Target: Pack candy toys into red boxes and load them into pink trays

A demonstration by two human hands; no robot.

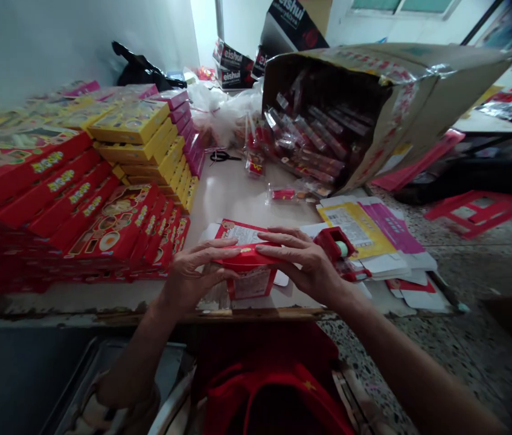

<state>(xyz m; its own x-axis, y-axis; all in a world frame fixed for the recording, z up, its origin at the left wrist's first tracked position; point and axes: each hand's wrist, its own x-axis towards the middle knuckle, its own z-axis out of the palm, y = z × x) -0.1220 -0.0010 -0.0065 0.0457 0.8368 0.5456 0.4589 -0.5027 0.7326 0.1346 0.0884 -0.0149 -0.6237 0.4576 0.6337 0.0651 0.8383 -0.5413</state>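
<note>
I have a red carton [250,258] between both hands, above the table [220,187] close to its near edge, its long narrow side facing me. I cannot tell whether its underside touches the tabletop. The left hand [199,263] has its end, fingers bent lightly along the top and thumb beneath, closed only as far as the carton's thickness allows. The right hand [299,257] pinches the opposite end, fingers laid close together over the top edge and thumb side below. Printed red-and-white panels show just beyond and just below the carton; I cannot tell whether they belong to it.

Just beside the right hand I see a red tape dispenser [328,243] with a pale green roll, and next to it flat yellow cartons [351,229] and flat purple cartons [387,228]. To the left rise stacked red boxes [57,175], yellow boxes [129,121] and purple boxes [188,121].

Farther back, black-handled scissors [222,156] lie near white plastic bags [220,112]. A big cardboard box [423,109] lies on its side, its open mouth showing clear-wrapped packets [314,139]; a pink packet [283,194] rests outside it.
</note>
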